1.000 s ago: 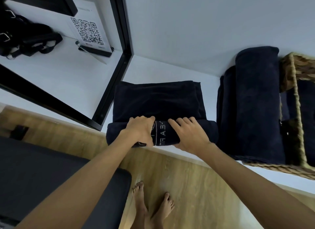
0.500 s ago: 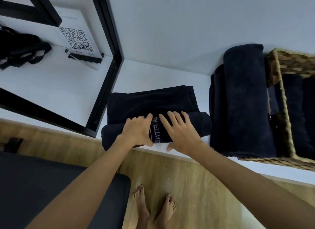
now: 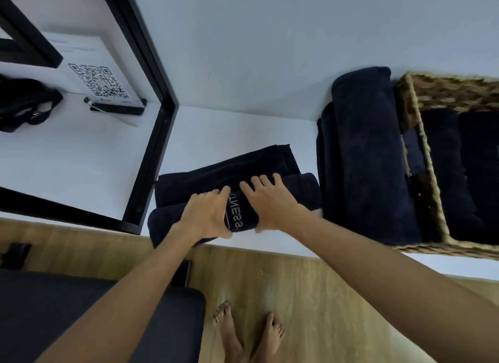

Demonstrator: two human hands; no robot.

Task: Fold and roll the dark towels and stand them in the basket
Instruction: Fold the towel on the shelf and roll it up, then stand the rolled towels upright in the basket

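A dark towel (image 3: pixel 237 168) lies on the white shelf (image 3: pixel 216 130), its near part rolled into a tube with white lettering showing. My left hand (image 3: pixel 206 214) and my right hand (image 3: pixel 270 203) press side by side on the roll, fingers over its top and thumbs at its near side. The flat unrolled part stretches away behind my fingers. To the right, a pile of folded dark towels (image 3: pixel 364 152) leans against a wicker basket (image 3: pixel 429 168), and dark rolled towels (image 3: pixel 453 173) stand inside it.
A black metal frame post (image 3: pixel 151 152) stands just left of the towel. Behind it are a QR code sign (image 3: pixel 100 81) and a black strap bag (image 3: pixel 24 103). Below the shelf edge lie wooden floor, my bare feet (image 3: pixel 248 333) and a dark bench (image 3: pixel 81 314).
The roll has grown thicker and moved away from me as both hands pushed it forward; the flat part is shorter. The lettering on the roll has turned round.
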